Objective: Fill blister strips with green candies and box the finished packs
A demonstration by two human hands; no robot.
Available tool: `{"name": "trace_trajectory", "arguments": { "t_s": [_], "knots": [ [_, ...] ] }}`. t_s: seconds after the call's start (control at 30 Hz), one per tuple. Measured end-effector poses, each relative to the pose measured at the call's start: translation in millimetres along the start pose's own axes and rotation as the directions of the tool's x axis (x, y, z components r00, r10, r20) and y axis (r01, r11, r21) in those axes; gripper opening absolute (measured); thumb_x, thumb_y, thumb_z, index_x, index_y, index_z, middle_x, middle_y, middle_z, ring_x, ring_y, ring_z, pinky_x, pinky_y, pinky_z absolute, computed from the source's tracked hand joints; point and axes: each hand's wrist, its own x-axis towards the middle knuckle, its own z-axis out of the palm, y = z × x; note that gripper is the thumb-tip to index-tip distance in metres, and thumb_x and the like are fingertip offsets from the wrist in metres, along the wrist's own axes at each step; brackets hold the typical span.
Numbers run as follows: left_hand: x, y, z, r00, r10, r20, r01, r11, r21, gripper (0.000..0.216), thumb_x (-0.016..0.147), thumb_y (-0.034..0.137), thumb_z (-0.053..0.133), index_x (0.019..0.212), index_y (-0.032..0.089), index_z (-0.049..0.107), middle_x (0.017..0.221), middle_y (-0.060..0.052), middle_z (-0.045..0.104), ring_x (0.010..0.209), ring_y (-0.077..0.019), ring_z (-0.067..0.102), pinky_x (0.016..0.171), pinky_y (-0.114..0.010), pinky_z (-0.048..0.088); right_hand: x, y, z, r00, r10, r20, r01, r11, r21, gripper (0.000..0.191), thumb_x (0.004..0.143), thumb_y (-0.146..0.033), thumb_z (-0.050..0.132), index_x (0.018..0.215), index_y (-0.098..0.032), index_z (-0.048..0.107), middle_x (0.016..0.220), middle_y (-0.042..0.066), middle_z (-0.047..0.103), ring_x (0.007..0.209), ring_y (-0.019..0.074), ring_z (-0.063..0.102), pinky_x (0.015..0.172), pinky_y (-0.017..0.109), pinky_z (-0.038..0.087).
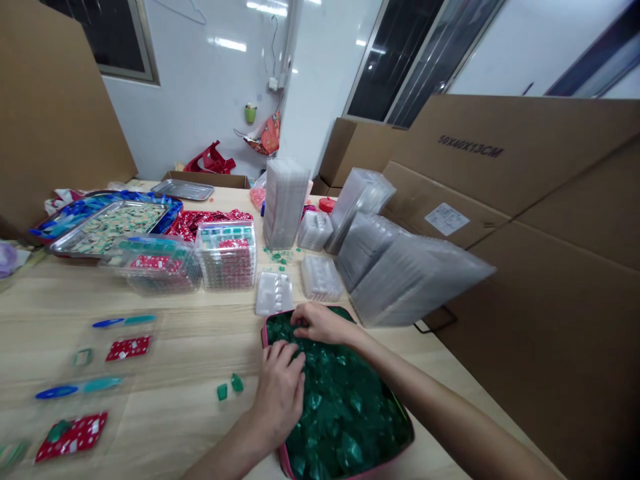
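Observation:
A pink-rimmed case (285,460) in front of me is filled with shiny dark green pieces (345,407). My left hand (283,373) lies over its left side, fingers bent and slightly apart, with no held thing showing. Farther back, my right hand (317,325) reaches in from the right, thumb and fingertips drawn together low over the pieces; whatever they hold, if anything, is hidden. Two small green chunks (229,387) rest on the table left of my left hand. Just beyond the case lies a white plastic tray (274,293).
Open clear packs at left hold blue-teal tools (79,388) and red dotted pouches (128,348). Filled clear boxes (227,257) and a metal tray (75,248) of small pieces stand behind. Stacked clear plastic trays (400,273) and large cardboard boxes (550,267) flank the right.

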Motion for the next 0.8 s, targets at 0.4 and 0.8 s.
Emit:
{"name": "trace_trajectory", "arguments": {
  "t_s": [0.4, 0.8],
  "knots": [
    [13, -1, -23, 0.935, -0.347, -0.068, 0.286, 0.854, -0.434, 0.024, 0.074, 0.022, 0.059, 0.097, 0.015, 0.063, 0.091, -0.008, 0.068, 0.083, -0.0208, 0.063, 0.077, -0.037, 0.050, -52, -11, 2, 0.979, 0.140, -0.147, -0.022, 0.794, 0.607, 0.007, 0.069, -0.022, 0.062, 0.068, -0.014, 0.062, 0.063, 0.000, 0.061, 0.061, 0.0138, 0.055, 0.061, 0.024, 0.042],
    [-18, 40, -17, 0.984, -0.164, -0.065, 0.136, 0.941, -0.310, 0.015, 0.072, 0.009, 0.052, 0.072, 0.018, 0.064, 0.064, -0.002, 0.065, 0.058, -0.0144, 0.059, 0.055, -0.023, 0.044, -104, -56, 56, 0.794, -0.020, -0.608, -0.007, 0.999, -0.042, 0.024, 0.089, -0.013, 0.035, 0.073, -0.020, 0.051, 0.066, 0.004, 0.055, 0.066, 0.0169, 0.052, 0.065, 0.029, 0.041]
  ]
}}
